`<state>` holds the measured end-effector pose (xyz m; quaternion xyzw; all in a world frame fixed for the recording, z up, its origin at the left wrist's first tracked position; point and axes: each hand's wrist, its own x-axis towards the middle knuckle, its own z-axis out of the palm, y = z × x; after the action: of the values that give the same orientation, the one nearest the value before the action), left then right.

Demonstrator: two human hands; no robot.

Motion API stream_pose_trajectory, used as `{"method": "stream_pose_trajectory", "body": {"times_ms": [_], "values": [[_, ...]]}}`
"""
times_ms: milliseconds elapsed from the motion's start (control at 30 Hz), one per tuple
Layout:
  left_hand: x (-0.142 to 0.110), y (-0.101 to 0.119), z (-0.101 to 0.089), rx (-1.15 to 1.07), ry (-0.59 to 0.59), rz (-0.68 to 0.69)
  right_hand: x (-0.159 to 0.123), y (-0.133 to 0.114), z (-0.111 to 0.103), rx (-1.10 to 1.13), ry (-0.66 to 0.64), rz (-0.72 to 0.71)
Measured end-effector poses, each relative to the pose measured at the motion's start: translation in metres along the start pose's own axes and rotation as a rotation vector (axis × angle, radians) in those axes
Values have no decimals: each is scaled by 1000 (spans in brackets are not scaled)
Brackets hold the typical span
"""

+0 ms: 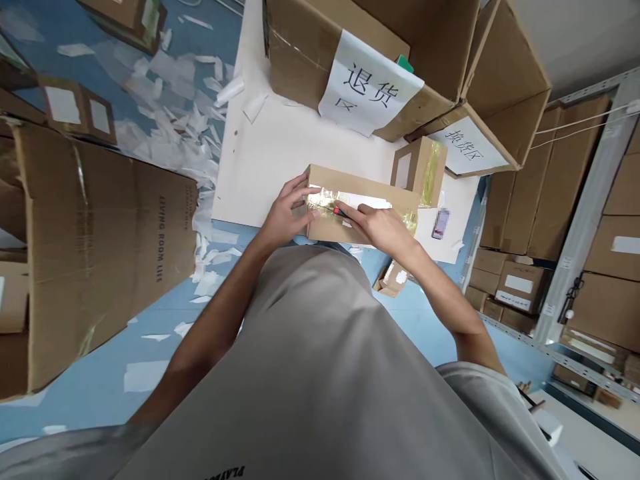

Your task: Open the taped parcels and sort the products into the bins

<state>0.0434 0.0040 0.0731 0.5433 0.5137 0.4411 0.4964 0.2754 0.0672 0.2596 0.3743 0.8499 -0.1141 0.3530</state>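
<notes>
On the white table edge nearest me lies a long cardboard box (365,179) with shiny clear tape and a white label along its top. My left hand (287,215) rests against the box's left end, fingers spread and thumb apart, steadying it. In my right hand (383,228) is a small box cutter (339,212) with a red and black handle. Its tip points left onto the taped top, close to my left thumb. My right fingers are closed around the handle and hide most of it.
A smaller taped box (419,170) and a phone (441,223) lie right on the table (270,147). Large open cartons with paper signs (373,83) stand behind. Paper scraps (170,127) litter the blue floor beside a big carton (110,247). Loaded shelving (555,287) stands right.
</notes>
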Motion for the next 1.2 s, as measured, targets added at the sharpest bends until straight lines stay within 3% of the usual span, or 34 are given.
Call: {"method": "stream_pose_trajectory", "body": {"times_ms": [300,733,833,933,1067,1200], "values": [[1,-5,4,-44,-4,23,2,-8,-19,-89,-95,15],[7,-6,4,0,36,-16,24,-27,-26,-171,-17,-51],[9,-4,4,0,68,-51,16,-13,-24,-150,-31,-17],[8,1,5,-3,106,-90,-8,17,-18,-147,-82,56],[4,8,7,21,129,-147,-42,60,-1,-139,-109,107],[3,9,15,67,205,-176,-55,88,19,-103,-133,165]]}}
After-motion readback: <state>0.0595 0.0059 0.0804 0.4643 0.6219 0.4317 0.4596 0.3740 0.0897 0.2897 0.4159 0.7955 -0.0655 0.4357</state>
